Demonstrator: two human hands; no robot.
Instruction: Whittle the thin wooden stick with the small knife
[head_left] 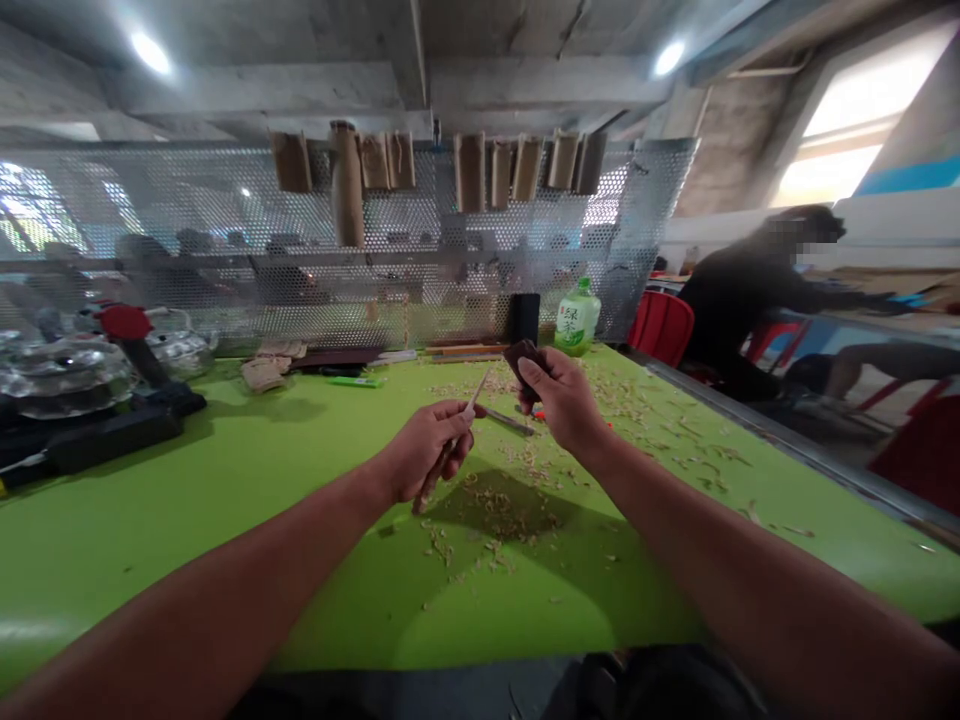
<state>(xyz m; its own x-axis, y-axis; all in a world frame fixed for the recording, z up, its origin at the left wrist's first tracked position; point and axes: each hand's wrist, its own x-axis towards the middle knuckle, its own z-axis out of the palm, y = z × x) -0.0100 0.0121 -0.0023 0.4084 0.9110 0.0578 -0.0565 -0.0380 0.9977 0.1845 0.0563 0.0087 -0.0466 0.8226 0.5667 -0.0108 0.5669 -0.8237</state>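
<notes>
My left hand (435,445) is closed around a slender pale wooden stick (478,393) with a tapered tip pointing up. The stick's thicker, browner lower end shows below my fingers. Pinched between thumb and fingers, my right hand (562,395) has a dark brown flat piece (523,357) that looks like folded sandpaper. The two hands are apart, and the brown piece is not touching the stick. On the table between them lies a thin grey metal tool (510,420), partly hidden by my left hand. Wood shavings (502,505) are scattered beneath and around my hands.
A green table (300,520) spans the front. At its back stand a green-tea bottle (577,315) and a black block (525,318); a green-handled tool (355,382) lies further left. A black-and-red device (124,322) stands at far left. A person (739,280) sits at right.
</notes>
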